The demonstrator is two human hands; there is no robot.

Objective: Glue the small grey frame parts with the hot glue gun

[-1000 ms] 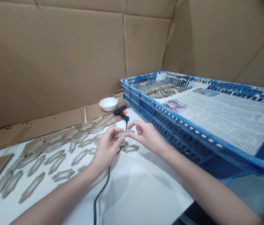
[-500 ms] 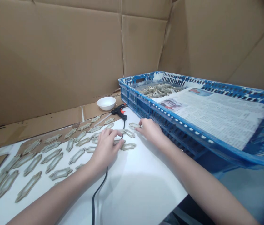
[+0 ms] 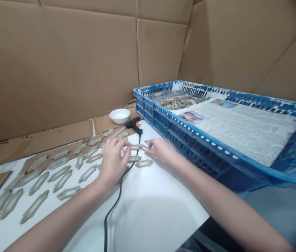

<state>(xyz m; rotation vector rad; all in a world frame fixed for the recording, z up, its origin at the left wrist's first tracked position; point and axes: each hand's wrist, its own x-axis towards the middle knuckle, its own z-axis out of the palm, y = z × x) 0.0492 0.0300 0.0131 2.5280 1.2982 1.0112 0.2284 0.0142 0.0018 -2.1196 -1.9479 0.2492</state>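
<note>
Many small grey-beige frames, each with a long opening and pointed ends, lie over the white sheet (image 3: 148, 203). My left hand (image 3: 114, 161) is over the right part of this spread, its thumb and forefinger curled together at the left end of one small frame (image 3: 136, 147). To its right, my right hand (image 3: 162, 150) has its thumb and forefinger around the end of another small frame (image 3: 144, 147). Below them lie two more frames, one small frame (image 3: 144, 163) in plain sight. My fingers partly hide several others.
A black glue gun (image 3: 134, 124) with an orange trigger lies behind my hands; its cable (image 3: 106, 224) runs toward me, beneath the frames. A white bowl (image 3: 119, 116) stands behind it. On the right, a blue plastic crate (image 3: 184, 134) holds newspaper (image 3: 245, 129) and a heap of thin pieces.
My left hand has shifted slightly left, its thumb and forefinger drawing together. My right hand has moved left and a little nearer, from one small frame to the one beside it.
</note>
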